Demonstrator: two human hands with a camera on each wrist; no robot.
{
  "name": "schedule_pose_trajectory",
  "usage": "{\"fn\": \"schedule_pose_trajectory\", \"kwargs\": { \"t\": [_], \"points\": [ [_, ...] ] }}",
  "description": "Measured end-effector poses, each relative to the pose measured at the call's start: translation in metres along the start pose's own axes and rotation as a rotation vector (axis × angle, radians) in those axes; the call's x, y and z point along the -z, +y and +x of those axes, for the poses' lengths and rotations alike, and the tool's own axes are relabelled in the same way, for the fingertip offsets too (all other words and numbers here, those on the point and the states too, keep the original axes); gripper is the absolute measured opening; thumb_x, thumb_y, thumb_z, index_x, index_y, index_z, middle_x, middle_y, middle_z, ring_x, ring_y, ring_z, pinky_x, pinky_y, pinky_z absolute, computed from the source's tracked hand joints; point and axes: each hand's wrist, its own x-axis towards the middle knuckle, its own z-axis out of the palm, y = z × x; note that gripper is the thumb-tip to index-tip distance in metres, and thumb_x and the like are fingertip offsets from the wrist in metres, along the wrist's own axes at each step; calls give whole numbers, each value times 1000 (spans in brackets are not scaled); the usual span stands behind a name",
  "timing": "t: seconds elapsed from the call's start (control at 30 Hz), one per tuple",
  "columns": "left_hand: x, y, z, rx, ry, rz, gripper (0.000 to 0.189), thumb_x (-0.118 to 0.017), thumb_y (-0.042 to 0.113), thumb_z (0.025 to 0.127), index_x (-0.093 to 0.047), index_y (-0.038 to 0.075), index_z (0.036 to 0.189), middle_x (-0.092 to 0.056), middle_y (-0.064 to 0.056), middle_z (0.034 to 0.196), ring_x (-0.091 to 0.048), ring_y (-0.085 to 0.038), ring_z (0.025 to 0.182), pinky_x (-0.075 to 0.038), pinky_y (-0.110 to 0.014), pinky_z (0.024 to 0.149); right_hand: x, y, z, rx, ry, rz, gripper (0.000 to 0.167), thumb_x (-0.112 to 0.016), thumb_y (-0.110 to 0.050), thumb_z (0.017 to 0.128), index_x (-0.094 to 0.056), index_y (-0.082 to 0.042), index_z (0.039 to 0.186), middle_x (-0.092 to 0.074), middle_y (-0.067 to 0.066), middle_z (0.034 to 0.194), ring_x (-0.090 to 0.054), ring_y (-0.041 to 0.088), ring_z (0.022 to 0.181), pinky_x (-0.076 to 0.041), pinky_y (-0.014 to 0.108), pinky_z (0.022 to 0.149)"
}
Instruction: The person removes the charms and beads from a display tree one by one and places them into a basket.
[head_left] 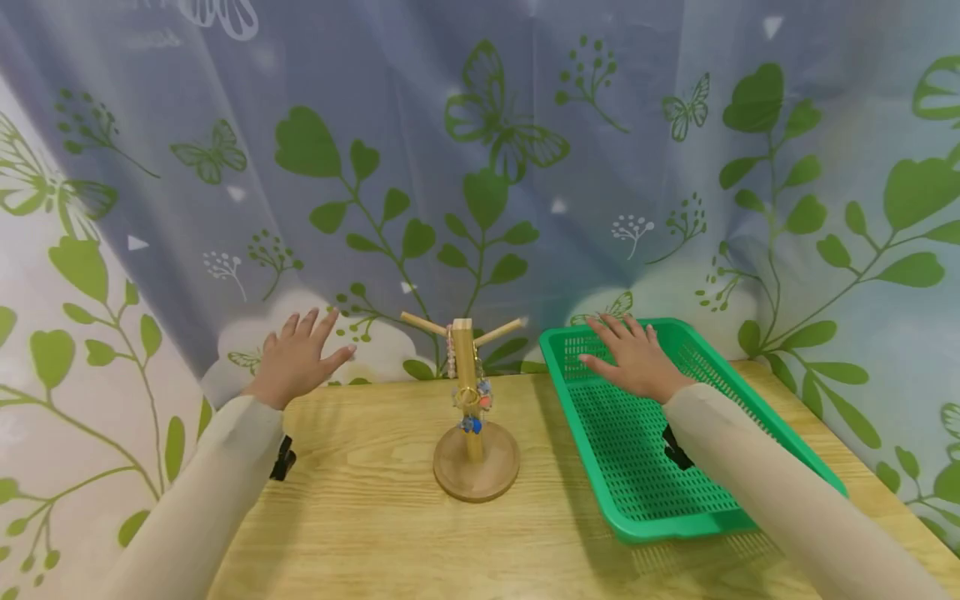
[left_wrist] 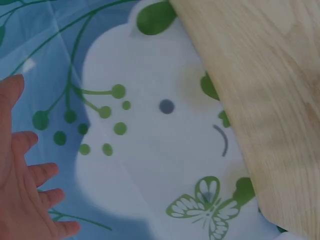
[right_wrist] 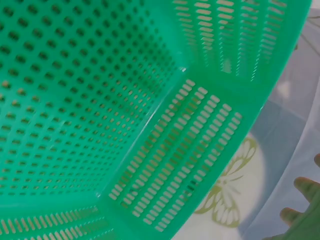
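A wooden jewelry stand (head_left: 476,462) with a round base and angled pegs stands mid-table. On it hang a pink beaded bracelet (head_left: 451,352) and, lower on the post, several trinkets with blue and pink charms (head_left: 471,425). My left hand (head_left: 294,360) is raised to the left of the stand, fingers spread, holding nothing. Over the far part of a green plastic basket (head_left: 592,467) hovers my right hand (head_left: 633,358), also spread and holding nothing. In the left wrist view the left hand's fingers (left_wrist: 42,175) show at the left edge.
The basket, with slotted walls, takes up the table's right side. Under everything lies a light wooden table (head_left: 360,483). A blue and white curtain (head_left: 390,167) printed with green leaves and butterflies hangs right behind the table's far edge.
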Motion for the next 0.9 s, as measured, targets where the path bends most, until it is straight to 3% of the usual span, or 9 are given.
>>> {"fn": "schedule_pose_trajectory", "kwargs": {
  "t": [0.3,0.5,0.7,0.9],
  "points": [
    [16,6,-3,-77,104,-46,72,-41,50,98,-20,4,150,-21,-30,149,-14,-53,135,-15,-71,101,-2,-18,3,60,12,49,68,-44,-49,97,-23,-12,151,-18,18,154,-9,46,140,-6,70,105],
    [29,14,-5,-90,104,-107,74,-37,53,98,-18,5,151,-19,-29,151,-12,-52,136,-11,-71,103,6,-31,3,83,16,79,68,-45,-47,97,-23,-11,150,-19,18,154,-9,45,140,-6,69,105],
    [37,21,-9,-91,107,-150,70,-42,46,99,-17,7,151,-18,-27,151,-11,-50,137,-11,-69,104,11,-45,5,99,-6,151,68,-48,-45,97,-23,-11,150,-21,18,153,-12,44,140,-6,66,108],
    [41,31,-10,-143,120,-194,69,-43,44,99,-19,6,151,-21,-26,151,-13,-49,137,-10,-65,108,9,-59,6,106,-49,240,71,-53,-44,95,-22,-13,151,-22,17,153,-14,43,140,-13,63,108]
  ]
}}
